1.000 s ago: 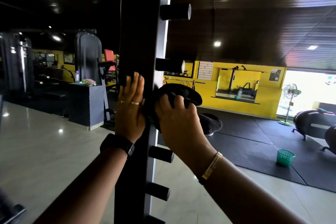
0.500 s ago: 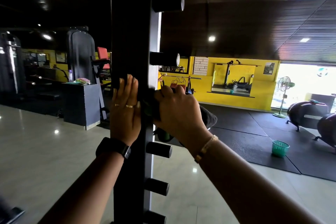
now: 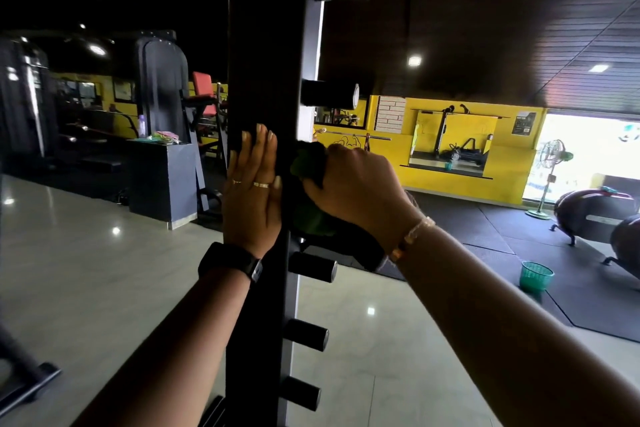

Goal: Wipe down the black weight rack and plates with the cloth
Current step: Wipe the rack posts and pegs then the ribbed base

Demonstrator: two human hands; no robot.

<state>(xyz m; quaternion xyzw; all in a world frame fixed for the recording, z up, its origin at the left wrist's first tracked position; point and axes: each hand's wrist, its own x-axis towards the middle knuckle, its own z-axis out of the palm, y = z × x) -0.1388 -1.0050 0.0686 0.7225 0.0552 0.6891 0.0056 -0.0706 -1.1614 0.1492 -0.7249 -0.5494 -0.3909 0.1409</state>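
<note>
1. My left hand lay flat on the front face of the black weight rack's upright. The fingers were straight, pressed close together and pointing to 12 o'clock. It held nothing and only steadied me.
2. My right hand, just beside the left at its 3 o'clock, had its fingers curled round the dark green cloth. It held the cloth bunched against the upright's right edge.
3. A second earlier the cloth had been spread wider, with a tail hanging out toward 4 o'clock. By this moment I had gathered it into a tighter wad, mostly hidden under my fist.
4. Both hands had kept much the same height on the upright, between the upper peg at 1 o'clock and the lower peg at 5 o'clock.
5. From that I judged I was scrubbing one patch, not travelling. The stretches toward 12 and 6 o'clock, pegs included, probably still needed the cloth.
6. Whether a peg sat under the wad, I could not tell.
7. No plates were in view, so that part of the job looked untouched.
8. A green basket stood on the dark mat at 4 o'clock, well apart from the rack.
</note>
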